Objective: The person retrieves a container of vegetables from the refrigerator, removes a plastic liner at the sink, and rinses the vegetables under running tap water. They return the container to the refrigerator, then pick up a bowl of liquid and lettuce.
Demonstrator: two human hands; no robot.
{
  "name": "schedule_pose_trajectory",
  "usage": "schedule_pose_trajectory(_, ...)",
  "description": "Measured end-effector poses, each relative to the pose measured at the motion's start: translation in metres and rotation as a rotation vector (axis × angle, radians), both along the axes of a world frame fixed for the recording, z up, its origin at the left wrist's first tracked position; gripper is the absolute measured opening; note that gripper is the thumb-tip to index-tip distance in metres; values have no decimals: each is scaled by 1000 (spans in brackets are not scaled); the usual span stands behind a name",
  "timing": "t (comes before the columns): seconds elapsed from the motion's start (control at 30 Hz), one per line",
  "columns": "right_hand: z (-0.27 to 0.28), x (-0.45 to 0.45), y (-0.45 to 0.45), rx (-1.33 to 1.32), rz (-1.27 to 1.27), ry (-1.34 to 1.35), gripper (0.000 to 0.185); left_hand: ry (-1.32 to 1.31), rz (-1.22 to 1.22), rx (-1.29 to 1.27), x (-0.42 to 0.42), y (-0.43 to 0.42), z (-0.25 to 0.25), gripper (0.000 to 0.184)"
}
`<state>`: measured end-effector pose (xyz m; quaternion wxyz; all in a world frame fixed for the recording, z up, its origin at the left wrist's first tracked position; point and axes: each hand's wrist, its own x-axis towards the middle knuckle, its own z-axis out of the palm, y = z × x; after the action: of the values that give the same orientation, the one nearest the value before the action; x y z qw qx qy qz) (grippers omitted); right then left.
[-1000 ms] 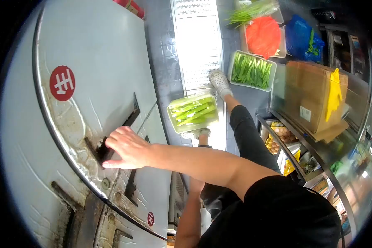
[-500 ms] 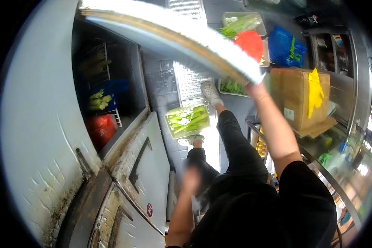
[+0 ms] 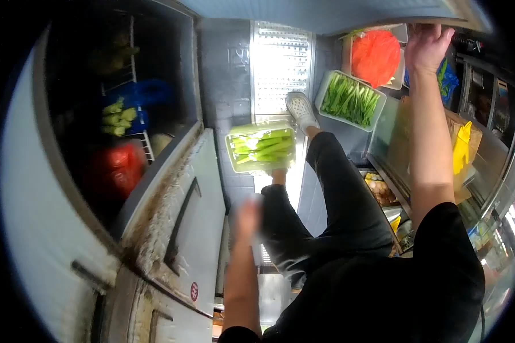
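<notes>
At the top right, my right hand (image 3: 428, 48) is at the free end of an open fridge door (image 3: 326, 9). Its thumb stands out to the side and its fingers grip the door's edge, partly hidden there. My left hand (image 3: 247, 217) hangs low beside my leg, smeared by motion, so its fingers do not show clearly. Nearest to it is the lower fridge door (image 3: 203, 197), which is closed. A clear tub of cut green stalks (image 3: 263, 147) sits on the floor by my foot. Inside the dark fridge are a red bag (image 3: 120, 168) and a pale green vegetable (image 3: 118, 118).
A tub of long green leaves (image 3: 350, 102) stands on the floor to the right, below a red plastic bag (image 3: 376, 58). Yellow gloves (image 3: 462, 150) hang on a cardboard box (image 3: 475, 128). Eggs (image 3: 380, 190) lie on a lower shelf. A metal grate (image 3: 281, 68) runs along the floor.
The upper fridge door has swung further away, with my right hand at its edge. More of the fridge inside and the tub of leaves now show. The view has shifted.
</notes>
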<state>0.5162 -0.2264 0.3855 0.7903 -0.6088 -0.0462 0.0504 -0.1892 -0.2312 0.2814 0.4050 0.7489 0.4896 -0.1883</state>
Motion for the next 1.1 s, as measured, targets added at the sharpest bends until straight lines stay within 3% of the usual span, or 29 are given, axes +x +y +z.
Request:
schedule_pose_trajectory(0.03, -15, 0, 3, -23, -25, 1, 67, -20, -3, 24, -2, 9, -23, 37)
schedule_pose_trajectory(0.07, -48, -8, 4, -123, -202, 17, 61, -69, 87, -3, -9, 19, -57, 37)
schedule_pose_trajectory(0.1, -66, -37, 15, -244, -161, 70, 53, -119, 176, -28, -17, 28, -90, 36)
schedule_pose_trajectory(0.13, -120, -51, 0, -453, 12, 146, 45, -70, 187, -43, -20, 37, -114, 37)
schedule_pose_trajectory(0.17, -140, -91, 4, -724, 304, 194, 44, -20, 197, -59, -23, 45, -138, 37)
schedule_pose_trajectory(0.2, -160, -131, 10, -1033, 665, 132, 43, 91, -4, 46, -8, 62, -144, 38)
schedule_pose_trajectory(0.23, -179, -171, 15, -1224, 1004, -4, 43, 104, -40, 41, 1, 76, -153, 41)
schedule_pose_trajectory(0.27, -198, -198, 30, -1514, 1452, 202, 49, 117, -77, 36, 2, 86, -167, 45)
schedule_pose_trajectory(0.33, -260, -249, 21, -1668, 1826, 412, 54, 126, -138, 168, -12, 93, -209, 54)
schedule_pose_trajectory(0.47, -385, -300, -22, -1576, 2219, 121, 64, 288, -33, 198, -24, 99, -283, 69)
schedule_pose_trajectory(0.53, -431, -315, -47, -1436, 2243, 255, 62, 331, 9, 189, -26, 101, -309, 62)
schedule_pose_trajectory(0.6, -466, -327, -63, -1451, 2193, 502, 52, 291, 14, 130, -36, 107, -335, 53)
schedule_pose_trajectory(0.63, -479, -333, -67, -1528, 2120, 681, 43, 239, -32, 169, -40, 109, -345, 36)
schedule_pose_trajectory(0.67, -490, -338, -71, -1598, 2030, 857, 34, 261, -24, 136, -43, 107, -352, 32)
schedule_pose_trajectory(0.73, -532, -352, -96, -1220, 2726, -150, 28, 291, -20, 75, -32, 116, -350, 25)
schedule_pose_trajectory(0.8, -551, -340, -101, -1010, 2728, -183, 23, 134, -86, 202, -44, 113, -356, 18)
schedule_pose_trajectory(0.83, -545, -332, -103, -1036, 2459, 303, 21, 114, -61, 185, -38, 114, -352, 16)
schedule_pose_trajectory(0.9, -523, -318, -88, -1057, 2257, 453, 26, 107, 13, 139, -38, 114, -348, 11)
schedule_pose_trajectory(0.97, -499, -313, -48, -1140, 2462, -125, 42, 77, 53, 132, -43, 112, -349, 10)
schedule_pose_trajectory(1.07, -505, -312, -45, -1186, 2228, -667, 42, 30, 171, 107, -35, 109, -345, 12)
schedule_pose_trajectory(1.1, -491, -307, -31, -1314, 2178, -435, 43, 28, 234, 75, -33, 109, -344, 14)
